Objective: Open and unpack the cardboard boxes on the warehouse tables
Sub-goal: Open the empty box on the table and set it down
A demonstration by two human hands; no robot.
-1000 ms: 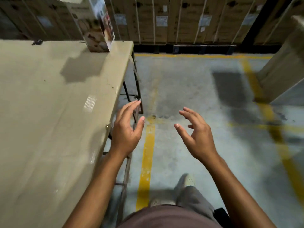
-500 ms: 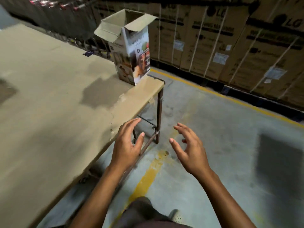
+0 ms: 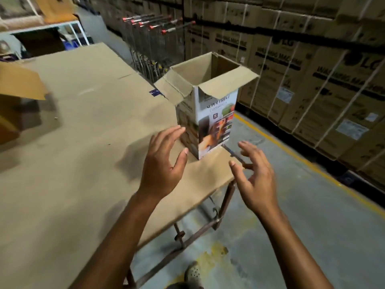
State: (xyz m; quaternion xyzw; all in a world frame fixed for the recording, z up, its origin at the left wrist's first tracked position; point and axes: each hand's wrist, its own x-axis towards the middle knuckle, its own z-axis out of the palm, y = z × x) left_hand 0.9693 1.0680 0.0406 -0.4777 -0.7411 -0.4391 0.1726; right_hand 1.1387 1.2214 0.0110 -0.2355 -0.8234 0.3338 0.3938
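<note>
1. Standing upright in the centre of the frame, the printed box (image 3: pixel 208 122) sits on the far corner of the table (image 3: pixel 83 142). Its top flaps (image 3: pixel 227 84) are folded outward and its mouth is open. The inner walls that show are bare, but the bottom is hidden.
2. The left hand (image 3: pixel 164 163) hovers just short of the box's left face, fingers spread and relaxed, gripping nothing. The right hand (image 3: pixel 256 174) hangs to the lower right of the box, past the table edge, equally loose and empty.
3. The box is tall and narrow and made of thin corrugated board, so it probably weighs little and tips easily. Its walls would likely give under a hard squeeze.
4. The best hold looks like flat palms on two opposite side faces around mid-height. The flaps would simply bend, and the glossy print may be a little slick.
5. It stands close to the table corner, so a careless nudge could push it off.
</note>
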